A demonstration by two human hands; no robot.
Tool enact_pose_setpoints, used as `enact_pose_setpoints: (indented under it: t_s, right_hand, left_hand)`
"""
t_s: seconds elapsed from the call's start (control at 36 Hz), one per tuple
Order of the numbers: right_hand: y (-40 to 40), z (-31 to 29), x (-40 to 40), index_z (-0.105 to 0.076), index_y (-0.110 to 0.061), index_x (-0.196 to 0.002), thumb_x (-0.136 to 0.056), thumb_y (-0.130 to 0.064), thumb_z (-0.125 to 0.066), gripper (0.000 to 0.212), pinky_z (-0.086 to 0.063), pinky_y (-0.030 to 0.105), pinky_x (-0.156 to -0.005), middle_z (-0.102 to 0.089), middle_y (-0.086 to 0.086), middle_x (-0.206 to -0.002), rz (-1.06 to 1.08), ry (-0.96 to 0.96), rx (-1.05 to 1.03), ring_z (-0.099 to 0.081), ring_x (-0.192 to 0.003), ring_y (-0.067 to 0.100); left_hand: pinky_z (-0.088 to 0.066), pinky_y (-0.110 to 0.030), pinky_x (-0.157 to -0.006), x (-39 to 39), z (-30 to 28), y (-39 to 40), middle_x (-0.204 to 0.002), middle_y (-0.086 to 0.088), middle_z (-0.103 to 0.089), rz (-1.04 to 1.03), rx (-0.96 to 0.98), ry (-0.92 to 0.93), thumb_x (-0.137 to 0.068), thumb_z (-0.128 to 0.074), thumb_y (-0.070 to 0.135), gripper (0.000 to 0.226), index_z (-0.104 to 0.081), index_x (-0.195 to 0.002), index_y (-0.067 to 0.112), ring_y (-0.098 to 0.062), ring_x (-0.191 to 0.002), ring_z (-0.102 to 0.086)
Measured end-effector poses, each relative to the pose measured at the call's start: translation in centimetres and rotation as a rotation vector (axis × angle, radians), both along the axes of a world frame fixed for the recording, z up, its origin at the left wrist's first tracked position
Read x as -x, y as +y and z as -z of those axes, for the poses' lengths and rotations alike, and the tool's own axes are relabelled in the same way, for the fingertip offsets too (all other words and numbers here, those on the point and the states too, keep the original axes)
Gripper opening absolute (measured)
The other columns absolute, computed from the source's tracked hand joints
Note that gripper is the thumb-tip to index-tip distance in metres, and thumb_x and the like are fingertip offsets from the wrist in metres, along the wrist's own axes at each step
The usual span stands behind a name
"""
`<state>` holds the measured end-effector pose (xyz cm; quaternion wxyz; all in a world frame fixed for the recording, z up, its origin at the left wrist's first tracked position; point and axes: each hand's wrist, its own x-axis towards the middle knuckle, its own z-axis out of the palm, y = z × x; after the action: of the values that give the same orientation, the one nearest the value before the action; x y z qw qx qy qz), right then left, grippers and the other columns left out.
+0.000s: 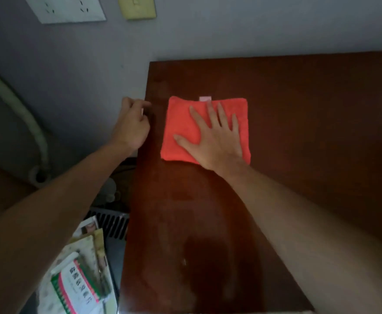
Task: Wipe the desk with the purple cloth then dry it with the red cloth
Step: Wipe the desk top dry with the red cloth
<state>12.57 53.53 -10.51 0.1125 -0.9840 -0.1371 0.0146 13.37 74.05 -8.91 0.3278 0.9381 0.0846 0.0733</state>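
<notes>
Drying step: the right hand (215,141) is pressing, fingers spread, on the red cloth (181,128); the left hand (132,125), curled, is gripping the desk (310,132) edge beside it. Next, likely sweeping strokes.

- The right hand (212,137) lies flat, fingers spread, on the red cloth (181,123), which is folded square on the dark brown desk (310,114) near its far-left corner.
- The left hand (132,123) is curled at the desk's left edge.
- A white label (205,98) shows at the cloth's far edge.
- Printed packets (79,284) lie below, left of the desk.
</notes>
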Motion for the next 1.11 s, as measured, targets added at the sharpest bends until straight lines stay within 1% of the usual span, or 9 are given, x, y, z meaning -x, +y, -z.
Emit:
enact_pose_setpoints:
  t_s: [0.11,0.25,0.33,0.44,0.56,0.72,0.83,1.0,1.11]
  right_hand:
    - [2.2,0.0,-9.7,-0.015,-0.041,-0.163,-0.090,-0.085,-0.029,0.086,0.003,0.055,-0.126,-0.005,0.006,-0.173,0.026,-0.032,-0.013,0.001,-0.159,0.027]
    - [4.7,0.0,-18.3,-0.019,-0.039,-0.162,-0.091,-0.084,-0.030,0.085,0.001,0.054,-0.126,-0.010,0.007,-0.173,0.025,-0.059,-0.008,-0.002,-0.159,0.027]
    - [5.5,-0.1,-20.7,-0.018,-0.039,-0.163,-0.090,-0.085,-0.027,0.086,0.000,0.056,-0.126,-0.010,0.007,-0.173,0.004,-0.054,0.011,-0.002,-0.159,0.028]
    - [5.9,0.1,-21.7,-0.015,-0.038,-0.163,-0.092,-0.084,-0.024,0.085,0.001,0.057,-0.126,-0.009,0.008,-0.173,-0.010,-0.051,0.030,-0.001,-0.159,0.029]
    - [6.4,0.0,-21.0,-0.008,-0.037,-0.164,-0.094,-0.082,-0.022,0.084,0.003,0.060,-0.125,-0.003,0.010,-0.173,-0.009,-0.039,0.054,0.003,-0.159,0.033]
    - [8.3,0.3,-15.8,-0.008,-0.039,-0.164,-0.094,-0.080,-0.023,0.082,0.005,0.059,-0.125,-0.001,0.008,-0.173,-0.101,-0.033,0.037,0.004,-0.159,0.032]
    - [8.1,0.2,-9.8,-0.007,-0.038,-0.164,-0.095,-0.079,-0.023,0.082,0.004,0.058,-0.125,-0.001,0.009,-0.173,-0.146,-0.032,0.019,0.003,-0.159,0.033]
    - [6.9,0.3,4.5,-0.009,-0.037,-0.164,-0.094,-0.080,-0.023,0.083,0.004,0.058,-0.125,-0.004,0.009,-0.173,-0.230,-0.024,-0.009,0.002,-0.159,0.031]
    - [5.4,0.2,13.7,-0.009,-0.037,-0.164,-0.092,-0.080,-0.017,0.084,0.001,0.058,-0.125,-0.007,0.008,-0.173,-0.233,-0.019,0.007,0.002,-0.159,0.030]
  left_hand:
    - [-0.035,-0.027,-0.108,-3.6,1.0,0.9,-0.132,-0.009,-0.036,0.028,0.030,-0.024,-0.093,-0.039,-0.003,0.042,-0.052,-0.131,0.010,-0.015,-0.120,-0.046]
    - [-0.042,-0.024,-0.107,-6.6,2.0,2.0,-0.124,0.006,-0.034,0.018,0.242,-0.069,-0.095,-0.050,0.001,0.038,-0.053,-0.131,0.013,-0.007,-0.119,-0.047]
    - [-0.050,-0.014,-0.090,-6.7,2.2,2.7,-0.128,0.004,-0.045,-0.081,0.407,-0.076,-0.096,-0.057,0.009,0.033,-0.054,-0.128,0.017,-0.004,-0.112,-0.055]
    - [-0.052,-0.027,-0.094,-6.8,1.9,3.0,-0.119,-0.003,-0.061,-0.137,0.694,-0.037,-0.098,-0.050,0.009,0.032,-0.053,-0.130,0.014,-0.015,-0.110,-0.062]
    - [-0.055,-0.019,-0.085,-6.9,0.9,3.0,-0.112,-0.001,-0.064,-0.153,0.816,-0.005,-0.101,-0.044,0.010,0.030,-0.048,-0.131,0.013,-0.010,-0.105,-0.063]
    - [-0.057,-0.032,-0.084,-6.0,0.0,4.2,-0.112,-0.010,-0.066,-0.219,0.916,0.098,-0.103,-0.038,0.023,0.036,-0.046,-0.133,0.005,-0.020,-0.105,-0.066]
    - [-0.056,-0.025,-0.069,-3.1,-0.7,4.1,-0.107,-0.008,-0.065,-0.291,0.819,0.064,-0.103,-0.036,0.025,0.035,-0.050,-0.127,0.004,-0.015,-0.095,-0.067]
    - [-0.057,-0.037,-0.077,4.2,-0.9,4.2,-0.116,-0.015,-0.065,-0.325,0.739,0.189,-0.103,-0.036,0.027,0.033,-0.054,-0.120,0.005,-0.025,-0.095,-0.067]
    - [-0.054,-0.032,-0.065,9.7,-1.8,3.7,-0.121,-0.016,-0.062,-0.342,0.718,0.239,-0.102,-0.043,0.032,0.032,-0.051,-0.122,0.009,-0.022,-0.094,-0.065]
